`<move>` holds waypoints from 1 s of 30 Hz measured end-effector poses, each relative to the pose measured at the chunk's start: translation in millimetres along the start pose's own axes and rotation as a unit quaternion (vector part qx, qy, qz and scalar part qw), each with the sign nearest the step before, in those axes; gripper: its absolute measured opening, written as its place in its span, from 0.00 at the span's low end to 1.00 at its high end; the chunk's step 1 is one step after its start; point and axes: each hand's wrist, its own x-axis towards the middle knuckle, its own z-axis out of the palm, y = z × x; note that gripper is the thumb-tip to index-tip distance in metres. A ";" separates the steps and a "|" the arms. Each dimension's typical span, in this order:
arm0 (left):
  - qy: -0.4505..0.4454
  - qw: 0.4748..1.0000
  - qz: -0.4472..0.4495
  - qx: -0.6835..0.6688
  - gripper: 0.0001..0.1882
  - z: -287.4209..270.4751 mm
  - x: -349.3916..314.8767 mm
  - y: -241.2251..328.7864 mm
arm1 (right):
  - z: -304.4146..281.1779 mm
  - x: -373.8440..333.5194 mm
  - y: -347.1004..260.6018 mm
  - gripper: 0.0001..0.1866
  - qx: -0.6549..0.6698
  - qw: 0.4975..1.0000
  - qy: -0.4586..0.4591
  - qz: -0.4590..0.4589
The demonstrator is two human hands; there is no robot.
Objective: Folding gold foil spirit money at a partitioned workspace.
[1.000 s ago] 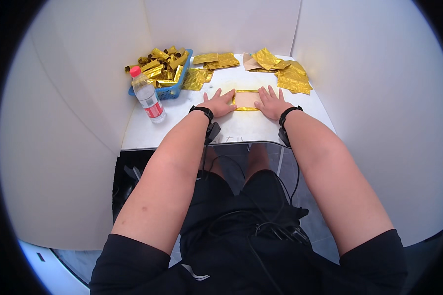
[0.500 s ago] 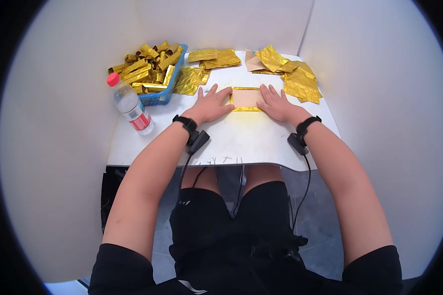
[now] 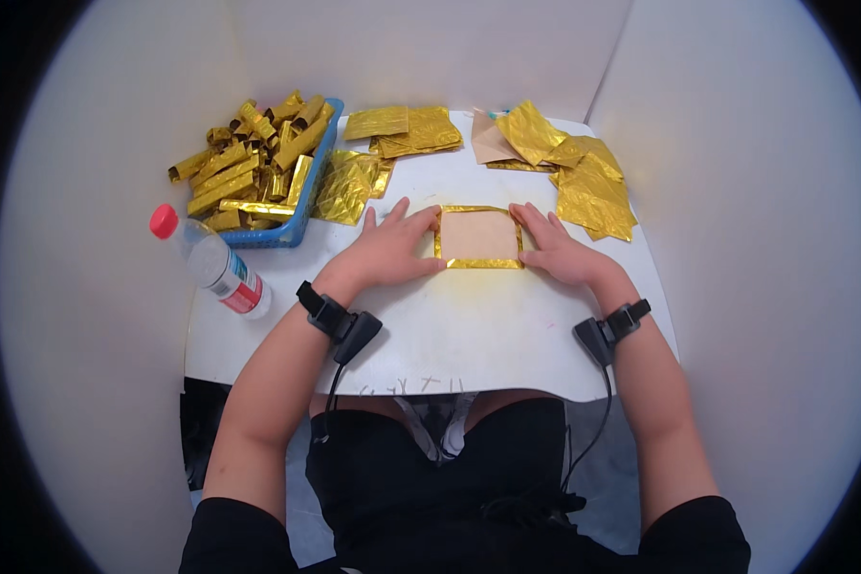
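Between my hands, a gold foil paper sheet (image 3: pixel 478 235) lies on the white table with its beige back facing up. Its edges are turned over into a narrow gold border on all sides. My left hand (image 3: pixel 385 251) has its fingers spread, with the thumb at the near left corner and the fingertips at the far left corner. Along the sheet's right edge rests my right hand (image 3: pixel 562 253), its fingers stretched out and the thumb touching near the near right corner. Neither hand is wrapped round anything.
At the left, a blue basket (image 3: pixel 306 226) holds many rolled gold tubes. A red-capped clear bottle (image 3: pixel 222 270) stands in front of it. Loose gold sheets (image 3: pixel 421 132) lie at the back, beside the basket and at the back right (image 3: pixel 593 191). White walls surround the table.
The view has shifted, so the table appears lower and larger. My right hand has slid outward off the sheet, uncovering its gold right border. My left hand stays by the left edge.
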 end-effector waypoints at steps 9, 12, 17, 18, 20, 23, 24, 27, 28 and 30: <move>0.023 0.999 0.027 -0.023 0.43 2.8 1.5 -4.3 | -3.3 -7.8 -10.1 0.28 0.040 0.997 0.052 -0.034; 0.061 0.995 0.067 -0.047 0.33 9.6 4.2 -12.3 | -1.5 -5.8 -4.7 0.20 0.044 0.996 0.072 -0.042; 0.066 0.993 0.069 -0.076 0.20 11.0 7.3 -18.5 | -4.6 -5.6 -7.4 0.16 0.062 0.991 0.108 -0.047; 0.071 0.992 0.076 -0.075 0.18 11.9 8.9 -18.3 | -5.4 -6.9 -6.9 0.16 0.056 0.990 0.119 -0.050; 0.077 0.991 0.083 -0.076 0.16 15.0 9.9 -21.7 | -4.4 -6.1 -8.0 0.16 0.065 0.989 0.123 -0.045; 0.087 0.988 0.107 -0.074 0.15 18.5 11.8 -24.6 | -2.9 -7.1 -11.7 0.13 0.017 0.983 0.175 -0.047; 0.089 0.987 0.104 -0.083 0.15 18.3 11.0 -23.8 | -3.0 -6.6 -11.3 0.13 0.021 0.983 0.176 -0.046; 0.090 0.987 0.101 -0.092 0.14 18.4 10.6 -21.2 | -6.5 -6.6 -8.9 0.12 -0.015 0.980 0.175 -0.090; 0.089 0.987 0.098 -0.092 0.14 18.7 10.5 -20.9 | -5.1 -6.3 -8.9 0.11 0.010 0.983 0.165 -0.085; 0.090 0.986 0.103 -0.098 0.14 18.3 10.3 -19.9 | -6.4 -7.4 -10.3 0.11 0.035 0.984 0.157 -0.079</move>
